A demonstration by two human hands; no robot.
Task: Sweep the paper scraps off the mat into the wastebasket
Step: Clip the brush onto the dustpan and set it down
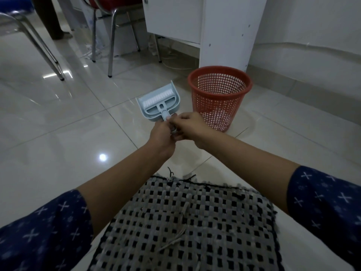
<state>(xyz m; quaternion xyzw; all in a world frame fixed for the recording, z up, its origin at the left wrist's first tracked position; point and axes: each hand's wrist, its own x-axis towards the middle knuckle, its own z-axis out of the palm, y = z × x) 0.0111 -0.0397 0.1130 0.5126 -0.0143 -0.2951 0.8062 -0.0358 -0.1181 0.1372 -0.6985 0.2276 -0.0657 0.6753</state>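
A light blue dustpan (150, 112) lies on the tiled floor with a matching hand brush (158, 101) nested in it, white bristles facing away from me. My left hand (161, 133) and my right hand (188, 126) meet at the near end of the shared handle (166, 115), fingers curled round it. Just right of the dustpan stands the red mesh wastebasket (219, 96), upright. The black-and-grey woven mat (195, 222) lies below my arms at the frame's bottom; a few pale threads rest on it. No paper scraps show clearly on the mat.
Metal chair legs (111, 45) stand at the back left and centre. A white cabinet (224, 26) rises behind the wastebasket, with cables on the floor beneath. A wall runs along the right. Another person's leg (52, 22) is at the far back left.
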